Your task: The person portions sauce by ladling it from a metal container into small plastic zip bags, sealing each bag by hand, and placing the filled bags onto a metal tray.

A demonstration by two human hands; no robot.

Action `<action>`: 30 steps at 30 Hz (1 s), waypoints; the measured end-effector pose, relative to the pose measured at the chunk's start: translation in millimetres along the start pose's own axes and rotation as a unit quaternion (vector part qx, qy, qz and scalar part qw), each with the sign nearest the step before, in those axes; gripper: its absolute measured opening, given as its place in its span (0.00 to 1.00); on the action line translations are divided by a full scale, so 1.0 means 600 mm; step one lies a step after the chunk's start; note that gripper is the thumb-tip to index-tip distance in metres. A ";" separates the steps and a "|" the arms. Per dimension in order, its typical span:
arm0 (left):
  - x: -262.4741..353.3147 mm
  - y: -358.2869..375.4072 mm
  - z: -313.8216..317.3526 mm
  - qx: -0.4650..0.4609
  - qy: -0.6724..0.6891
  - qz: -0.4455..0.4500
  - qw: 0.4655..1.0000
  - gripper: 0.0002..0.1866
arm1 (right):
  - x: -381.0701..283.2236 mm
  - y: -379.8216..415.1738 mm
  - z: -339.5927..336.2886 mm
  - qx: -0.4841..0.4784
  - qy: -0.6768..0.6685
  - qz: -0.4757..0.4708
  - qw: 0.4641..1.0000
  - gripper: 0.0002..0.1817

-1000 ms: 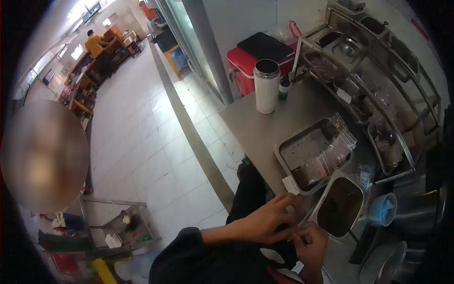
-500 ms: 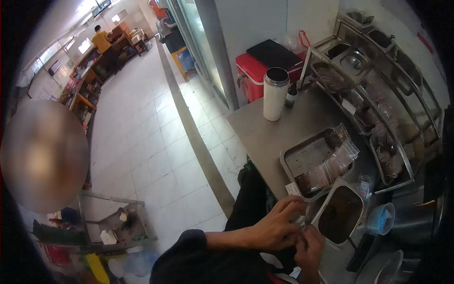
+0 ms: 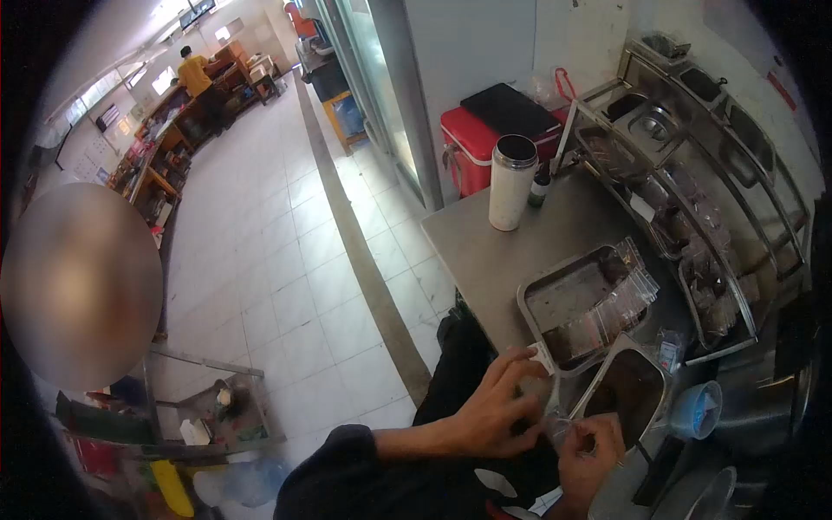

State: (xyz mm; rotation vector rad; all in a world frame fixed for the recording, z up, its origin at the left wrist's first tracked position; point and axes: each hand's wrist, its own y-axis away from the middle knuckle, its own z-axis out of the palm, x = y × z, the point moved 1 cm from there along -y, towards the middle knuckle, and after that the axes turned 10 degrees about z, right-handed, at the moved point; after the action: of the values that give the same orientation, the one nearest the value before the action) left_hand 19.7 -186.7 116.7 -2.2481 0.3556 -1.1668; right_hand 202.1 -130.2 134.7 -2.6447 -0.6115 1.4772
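Observation:
A small clear plastic bag (image 3: 560,428) is between my two hands, low in the view and just in front of the deep metal container. My left hand (image 3: 498,412) has bent fingers and its tips meet the bag's left side. With thumb and fingers pinched together, my right hand (image 3: 591,455) grips the other side. The deep metal container (image 3: 660,394) holds something dark brown. Behind it lies a shallow metal tray (image 3: 523,303) with a row of filled clear packets (image 3: 598,321) and a white label (image 3: 542,357) near its front corner.
On the steel table (image 3: 468,230) stand a white flask (image 3: 511,186) and a small dark bottle (image 3: 539,186). A metal rack (image 3: 737,286) with bagged goods is at right, near a blue-tinted plastic cup (image 3: 696,411). A red cooler (image 3: 468,139) sits behind. Another person (image 3: 196,78) is far off.
My right hand has moved right and slightly up, away from my left hand, so the clear bag shows between them. The view has shifted slightly.

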 end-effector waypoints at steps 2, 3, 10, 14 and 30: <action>0.000 -0.008 -0.008 -0.016 0.015 -0.010 1.000 0.12 | -0.001 -0.005 -0.010 -0.067 0.033 -0.021 0.997 0.10; 0.001 -0.012 -0.012 -0.041 0.019 -0.009 0.999 0.12 | -0.001 -0.008 -0.014 -0.102 0.048 -0.032 0.993 0.11; -0.018 0.001 -0.006 -0.062 0.039 0.047 0.996 0.10 | -0.007 -0.005 -0.008 -0.068 -0.046 -0.027 0.996 0.10; -0.026 0.002 0.001 -0.082 0.047 0.068 0.993 0.11 | -0.006 -0.007 -0.005 -0.103 -0.022 -0.065 0.992 0.10; -0.028 -0.007 0.018 -0.266 0.062 0.033 0.961 0.33 | 0.000 -0.010 0.003 -0.359 0.108 -0.124 0.919 0.32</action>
State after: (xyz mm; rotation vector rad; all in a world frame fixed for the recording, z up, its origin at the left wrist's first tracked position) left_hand 18.3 -171.3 103.5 -2.5891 0.8780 -1.2930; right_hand 198.9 -125.1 135.0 -2.9815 -1.6555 0.9892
